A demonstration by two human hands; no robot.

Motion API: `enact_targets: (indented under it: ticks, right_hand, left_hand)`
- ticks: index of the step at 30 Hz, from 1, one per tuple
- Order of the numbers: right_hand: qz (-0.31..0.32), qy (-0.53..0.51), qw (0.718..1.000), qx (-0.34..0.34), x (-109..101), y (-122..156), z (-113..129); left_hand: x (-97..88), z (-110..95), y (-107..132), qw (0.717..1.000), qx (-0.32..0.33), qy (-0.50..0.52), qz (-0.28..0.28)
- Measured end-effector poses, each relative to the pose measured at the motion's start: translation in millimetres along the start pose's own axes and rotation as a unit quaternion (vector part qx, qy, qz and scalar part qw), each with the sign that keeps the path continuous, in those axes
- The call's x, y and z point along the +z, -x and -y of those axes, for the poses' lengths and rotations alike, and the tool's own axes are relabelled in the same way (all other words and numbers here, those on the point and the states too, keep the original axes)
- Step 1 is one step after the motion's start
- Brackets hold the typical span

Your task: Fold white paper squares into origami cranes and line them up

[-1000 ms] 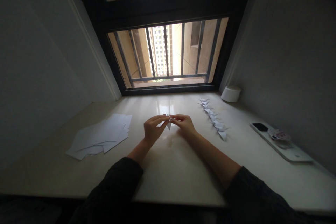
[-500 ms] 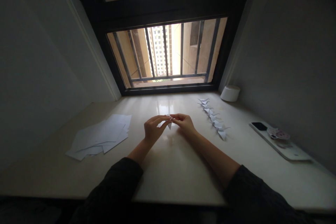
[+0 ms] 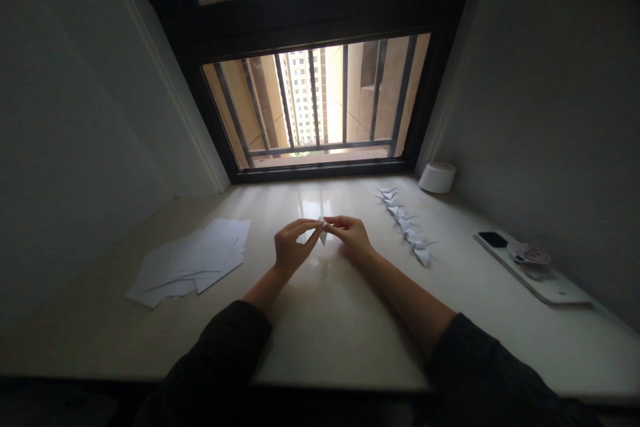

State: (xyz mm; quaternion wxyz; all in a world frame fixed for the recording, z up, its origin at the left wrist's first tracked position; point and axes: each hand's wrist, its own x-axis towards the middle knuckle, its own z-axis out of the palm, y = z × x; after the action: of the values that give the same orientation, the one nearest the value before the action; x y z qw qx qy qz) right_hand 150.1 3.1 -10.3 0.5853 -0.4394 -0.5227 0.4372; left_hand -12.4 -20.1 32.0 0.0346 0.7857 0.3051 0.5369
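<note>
Between my hands, above the pale sill, is a small folded white paper (image 3: 323, 236) with a pointed lower tip. My left hand (image 3: 293, 242) pinches it from the left, thumb and fingers meeting at its upper part. From the right, my right hand (image 3: 354, 235) pinches the same piece, with its fingertips almost touching those of the left. My fingers hide much of the paper, so its full shape cannot be seen. To the right of my hands, a row of several folded white paper cranes (image 3: 400, 214) runs away toward the window.
Loose white paper sheets (image 3: 195, 253) lie overlapping on the left of the sill (image 3: 340, 347). At the right are a white phone (image 3: 545, 283) with a ornate grip on its back and a white round container (image 3: 437, 177) by the wall. A barred window (image 3: 320, 107) stands behind.
Both hands keep their pinch on the folded paper, with only a very slight shift of the fingers. The whole view has moved a little; the cranes and sheets lie as before.
</note>
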Motion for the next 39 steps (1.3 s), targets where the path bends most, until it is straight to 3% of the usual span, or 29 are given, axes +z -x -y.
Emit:
enact_targets:
  ticks: [10,12,15,17,20,22,28,33,39]
  right_hand:
    - [-0.001,-0.067,0.997,-0.022,1.3,-2.4,4.6]
    - [0.000,-0.083,0.996,-0.019,0.6,-3.0,5.1]
    - [-0.004,-0.094,0.995,-0.014,-0.2,-2.8,5.8]
    - [-0.004,-0.099,0.995,-0.011,-0.1,-1.8,6.6]
    - [0.006,-0.110,0.994,-0.007,1.2,0.3,8.7]
    - [0.014,-0.115,0.993,-0.009,2.1,1.4,9.9]
    - [0.010,-0.089,0.996,-0.026,2.9,1.5,9.0]
    - [0.009,-0.029,0.997,-0.067,1.3,1.9,9.5]
    - [0.069,0.007,0.992,-0.105,-0.8,2.5,8.6]
  left_hand:
    - [-4.3,-0.8,1.1,0.999,0.043,-0.016,0.007]
    - [-4.4,0.9,1.2,1.000,0.018,-0.013,0.003]
    - [0.8,8.8,1.9,0.995,-0.097,0.031,-0.016]
    - [6.9,15.7,3.2,0.970,-0.208,0.124,0.006]
    - [14.4,21.5,5.3,0.901,-0.328,0.276,0.072]
    - [16.3,21.1,6.2,0.865,-0.376,0.319,0.090]
    - [16.0,16.0,5.9,0.805,-0.467,0.364,0.046]
    - [17.0,16.5,6.0,0.817,-0.463,0.343,0.034]
    - [16.4,17.0,5.7,0.841,-0.435,0.322,0.021]
